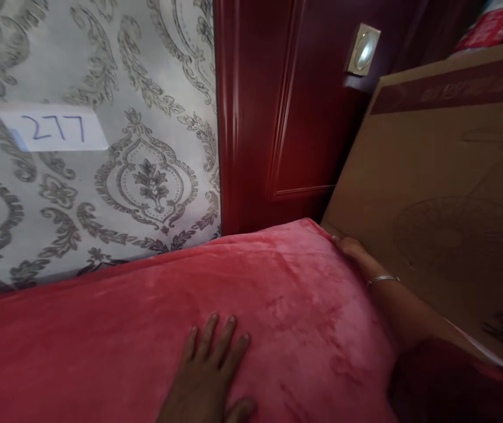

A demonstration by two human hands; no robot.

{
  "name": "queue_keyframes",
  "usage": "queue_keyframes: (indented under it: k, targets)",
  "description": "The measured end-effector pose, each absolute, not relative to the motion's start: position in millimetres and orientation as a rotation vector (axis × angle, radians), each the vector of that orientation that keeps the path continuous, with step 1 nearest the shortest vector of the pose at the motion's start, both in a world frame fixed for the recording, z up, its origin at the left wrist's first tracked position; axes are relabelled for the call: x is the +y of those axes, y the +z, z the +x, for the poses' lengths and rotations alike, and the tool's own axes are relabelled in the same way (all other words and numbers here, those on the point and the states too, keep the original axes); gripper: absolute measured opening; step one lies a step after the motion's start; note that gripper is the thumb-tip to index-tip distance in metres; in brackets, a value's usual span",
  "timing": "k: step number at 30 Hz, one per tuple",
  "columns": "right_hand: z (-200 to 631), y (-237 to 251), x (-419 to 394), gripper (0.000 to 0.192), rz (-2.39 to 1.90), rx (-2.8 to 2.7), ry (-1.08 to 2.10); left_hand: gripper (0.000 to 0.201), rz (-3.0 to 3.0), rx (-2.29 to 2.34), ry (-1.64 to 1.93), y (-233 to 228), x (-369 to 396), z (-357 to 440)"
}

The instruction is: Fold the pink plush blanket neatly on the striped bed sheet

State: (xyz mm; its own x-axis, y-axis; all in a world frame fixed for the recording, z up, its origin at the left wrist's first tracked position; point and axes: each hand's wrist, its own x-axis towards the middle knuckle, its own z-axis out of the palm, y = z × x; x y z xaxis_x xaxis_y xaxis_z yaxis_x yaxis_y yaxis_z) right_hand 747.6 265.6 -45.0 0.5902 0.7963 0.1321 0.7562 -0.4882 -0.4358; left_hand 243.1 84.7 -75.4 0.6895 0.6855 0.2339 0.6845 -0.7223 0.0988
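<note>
A plush pinkish-red bedsheet (pixel 242 282) covers the bed, smooth over most of the top and slightly rumpled toward the right. My left hand (pixel 209 376) lies flat on it near the bottom middle, fingers spread, holding nothing. At the far right corner, my right hand (pixel 350 247) reaches down along the sheet's edge, in the narrow gap between the bed and a cardboard box. Most of its fingers are hidden there, so I cannot tell whether they grip the fabric. A thin bangle (pixel 383 279) circles my right wrist.
The large cardboard box (pixel 445 158) stands close against the bed's right side, with a red-and-white item (pixel 491 26) above it. Behind the bed are patterned wallpaper (pixel 154 176) bearing a paper marked 277 (pixel 57 128), and a dark red panel (pixel 308 117) with a metal fitting (pixel 364 50).
</note>
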Motion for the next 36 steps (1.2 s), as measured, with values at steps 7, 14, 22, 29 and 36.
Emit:
queue_keyframes:
  k: [7,14,22,29,36]
  targets:
    - [741.0,-48.4,219.7,0.039,-2.549,-1.257,0.063,0.071,2.897,1.151,0.418,-64.1,83.7,242.9]
    - [735.6,-37.5,212.1,0.048,-2.595,-1.253,0.119,0.071,2.884,1.158,0.467,-71.1,84.1,244.4]
    - [741.0,-36.9,130.0,0.038,-2.630,-1.252,0.126,0.065,2.758,1.234,0.357,-54.5,77.5,251.7]
    - [721.3,-27.3,109.4,0.050,-2.642,-1.101,0.134,0.062,2.856,1.212,0.370,-49.0,73.9,253.8]
    - [708.5,-27.1,24.2,0.055,-2.671,-0.943,0.100,0.059,2.834,1.129,0.292,-20.9,67.4,253.6]
